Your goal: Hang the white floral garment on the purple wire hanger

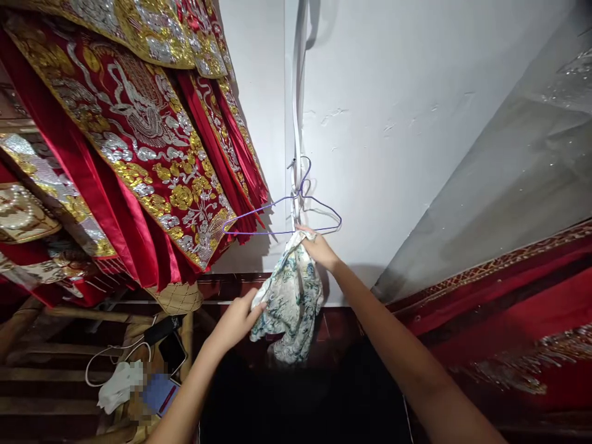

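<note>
A floral cloth (292,302), white with blue-green print, is hanging bunched just below the purple wire hanger (296,213), whose hook is catching on a nail in the white wall (416,123). The right hand (319,248) is pinching the cloth's top edge right at the hanger's bottom bar, fingers closed on the fabric. The left hand (237,320) is gripping the cloth's lower left edge, below and left of the hanger, thumb pressing into the fabric. Left of the hanger, red garments with gold and silver embroidery (139,135) are hanging in overlapping layers. Far below and left of the hanger, a dark phone (172,351), a white cable (108,357) and a crumpled white cloth (119,385) are lying on a wooden shelf (55,370).
</note>
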The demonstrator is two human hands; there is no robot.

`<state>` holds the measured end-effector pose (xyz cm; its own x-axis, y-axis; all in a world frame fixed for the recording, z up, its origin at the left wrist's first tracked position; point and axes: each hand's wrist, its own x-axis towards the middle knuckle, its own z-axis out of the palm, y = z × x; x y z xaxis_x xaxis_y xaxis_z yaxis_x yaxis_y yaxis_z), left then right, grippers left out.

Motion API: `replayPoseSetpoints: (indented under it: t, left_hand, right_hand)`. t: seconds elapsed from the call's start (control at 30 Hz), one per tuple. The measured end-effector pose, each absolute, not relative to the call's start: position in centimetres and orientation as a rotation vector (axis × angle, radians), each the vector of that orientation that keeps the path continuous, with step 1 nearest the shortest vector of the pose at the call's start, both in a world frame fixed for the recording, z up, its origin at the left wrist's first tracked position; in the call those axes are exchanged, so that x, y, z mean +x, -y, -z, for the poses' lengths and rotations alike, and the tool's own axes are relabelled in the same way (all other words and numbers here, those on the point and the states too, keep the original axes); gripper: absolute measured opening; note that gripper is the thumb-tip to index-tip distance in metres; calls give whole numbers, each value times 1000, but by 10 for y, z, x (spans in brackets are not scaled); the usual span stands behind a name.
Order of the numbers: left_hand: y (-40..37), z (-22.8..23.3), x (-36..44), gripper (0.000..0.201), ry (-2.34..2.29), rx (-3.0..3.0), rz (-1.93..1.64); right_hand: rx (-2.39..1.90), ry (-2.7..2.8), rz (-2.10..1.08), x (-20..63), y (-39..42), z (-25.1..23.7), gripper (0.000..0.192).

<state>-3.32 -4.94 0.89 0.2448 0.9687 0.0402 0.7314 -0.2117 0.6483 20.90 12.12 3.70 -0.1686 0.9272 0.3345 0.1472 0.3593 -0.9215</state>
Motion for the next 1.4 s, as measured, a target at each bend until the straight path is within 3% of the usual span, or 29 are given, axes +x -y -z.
replayPoseSetpoints:
  t: [0.17,0.3,0.57,0.63,0.73,0.93,1.0,1.07,1.17,1.3,1.4]
  left_hand:
    - [29,-33,-65,38,-1549,2255,-431]
    - [7,-55,-80,36,-1516,2346,-361]
    - [-38,-123,-53,29,-1480,2447,-984]
    - [-50,-128,-38,23,-1419,2439,-1113]
    - [-70,-123,-24,35,-1303,2472,-1151]
    - [-82,-118,-29,31,-1295,2620,-1077]
    - [-80,-123,-28,28,-1284,2658,-1072]
    - [-78,-127,-29,26,-1315,2651,-1126]
    - [-79,-128,-39,27,-1454,2506,-1273]
    - [-82,-121,-61,31,-1591,2283,-1369]
    - [-83,-118,-63,33,-1595,2305,-1382]
  right_hand:
    - [-977,1572,-902,228,-114,-6,34]
    - [-1025,1651,-755,271,-88,-8,24]
    - [-1062,1735,-629,282,-58,-34,20]
    - [-1010,1793,-720,270,-50,-38,26]
    - [-994,1823,-770,266,-36,-46,42]
    - [-1254,1409,-475,323,-34,-74,92]
    - [-1335,1411,-436,346,-43,-88,92]
    - [-1389,1538,-488,362,-52,-105,74]
    - [-1362,1753,-809,373,-59,-132,49]
    - [-1266,1633,-1275,363,-64,-138,49]
    - [-1157,1493,-1356,341,-67,-111,51]
